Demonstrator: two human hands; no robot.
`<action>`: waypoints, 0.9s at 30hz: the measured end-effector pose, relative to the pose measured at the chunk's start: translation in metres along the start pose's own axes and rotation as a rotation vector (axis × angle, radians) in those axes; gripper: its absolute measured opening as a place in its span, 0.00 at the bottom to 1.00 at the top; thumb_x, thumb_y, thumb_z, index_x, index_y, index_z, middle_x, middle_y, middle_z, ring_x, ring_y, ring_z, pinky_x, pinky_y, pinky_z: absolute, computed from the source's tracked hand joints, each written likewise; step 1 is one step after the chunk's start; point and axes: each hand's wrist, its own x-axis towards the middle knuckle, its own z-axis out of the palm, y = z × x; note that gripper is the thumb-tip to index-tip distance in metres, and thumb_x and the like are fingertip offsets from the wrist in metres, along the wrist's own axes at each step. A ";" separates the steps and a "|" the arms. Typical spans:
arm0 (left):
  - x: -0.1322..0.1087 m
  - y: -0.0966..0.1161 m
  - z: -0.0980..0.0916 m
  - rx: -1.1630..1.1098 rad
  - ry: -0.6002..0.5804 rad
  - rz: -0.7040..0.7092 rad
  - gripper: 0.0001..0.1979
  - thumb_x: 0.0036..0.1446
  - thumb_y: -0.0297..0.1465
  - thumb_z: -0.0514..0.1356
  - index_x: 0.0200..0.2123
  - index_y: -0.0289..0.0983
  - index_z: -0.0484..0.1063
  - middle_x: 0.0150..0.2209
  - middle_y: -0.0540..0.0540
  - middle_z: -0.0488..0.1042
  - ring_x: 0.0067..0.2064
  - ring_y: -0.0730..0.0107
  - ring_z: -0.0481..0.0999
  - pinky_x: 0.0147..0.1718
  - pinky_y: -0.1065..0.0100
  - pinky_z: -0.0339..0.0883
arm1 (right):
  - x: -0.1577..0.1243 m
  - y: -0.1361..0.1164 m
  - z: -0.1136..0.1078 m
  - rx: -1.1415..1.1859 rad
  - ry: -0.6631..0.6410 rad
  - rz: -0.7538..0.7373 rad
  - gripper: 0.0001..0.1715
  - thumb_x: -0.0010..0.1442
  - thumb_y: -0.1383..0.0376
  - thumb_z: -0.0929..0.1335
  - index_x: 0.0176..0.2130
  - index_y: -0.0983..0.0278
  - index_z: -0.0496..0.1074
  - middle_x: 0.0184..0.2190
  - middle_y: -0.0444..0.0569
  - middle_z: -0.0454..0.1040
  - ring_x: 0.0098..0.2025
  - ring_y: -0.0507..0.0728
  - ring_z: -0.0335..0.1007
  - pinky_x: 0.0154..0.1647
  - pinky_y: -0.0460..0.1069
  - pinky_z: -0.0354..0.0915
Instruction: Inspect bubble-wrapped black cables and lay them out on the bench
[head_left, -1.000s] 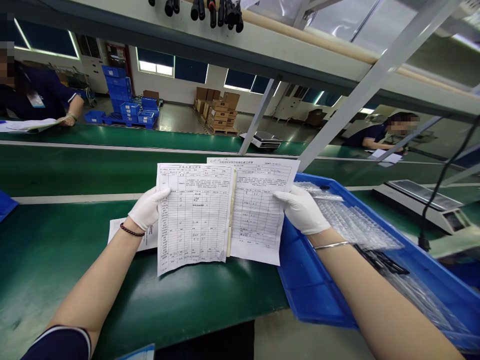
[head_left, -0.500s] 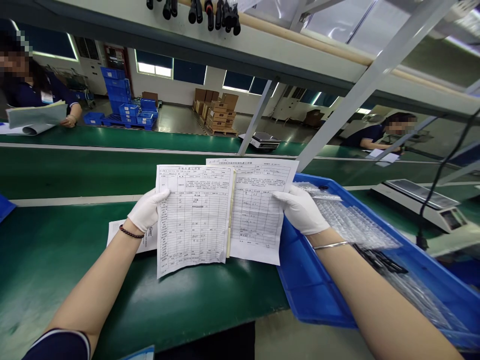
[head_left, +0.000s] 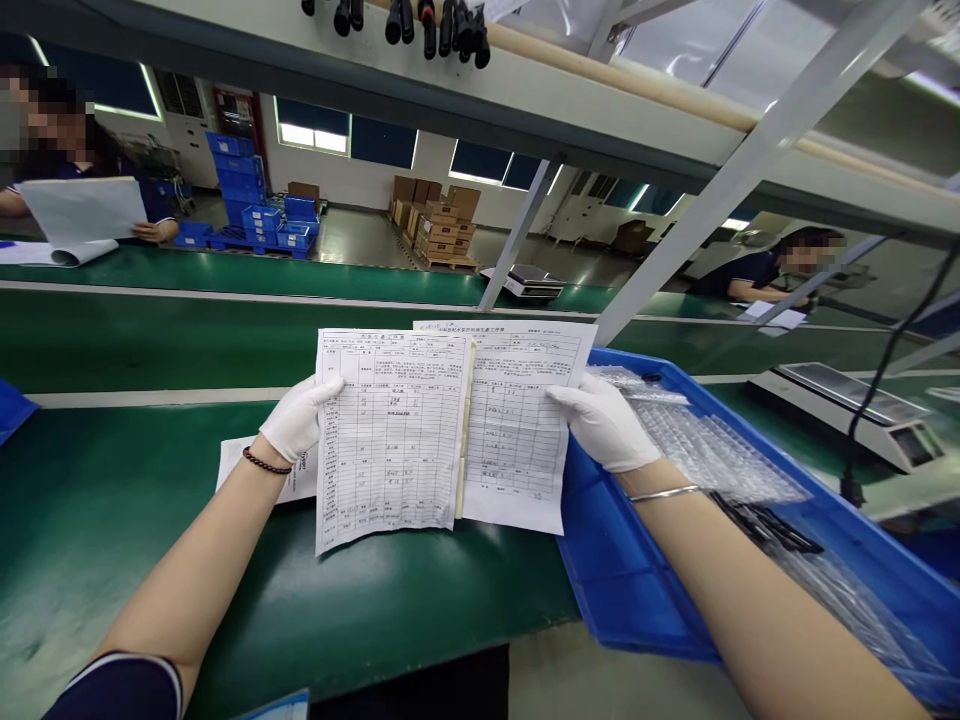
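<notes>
The gloved left hand pinches the left form and the right hand the right form, both closed at the outer edges, above the green worktop.

The scene is viewed by a single camera worn on the person's head and faced forward and down. The bench is seen from above its near edge, and the forearms are framed close, from the lower corners inward. The printed sheets are centred at near range; the overhead shelf and the far windows are also taken in.
</notes>
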 end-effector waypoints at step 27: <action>-0.002 0.000 0.004 -0.011 -0.020 -0.020 0.19 0.61 0.30 0.66 0.55 0.33 0.77 0.58 0.35 0.76 0.62 0.41 0.72 0.63 0.47 0.69 | -0.001 -0.005 0.001 -0.002 0.036 0.008 0.22 0.49 0.57 0.79 0.44 0.58 0.82 0.51 0.49 0.81 0.60 0.72 0.71 0.69 0.68 0.61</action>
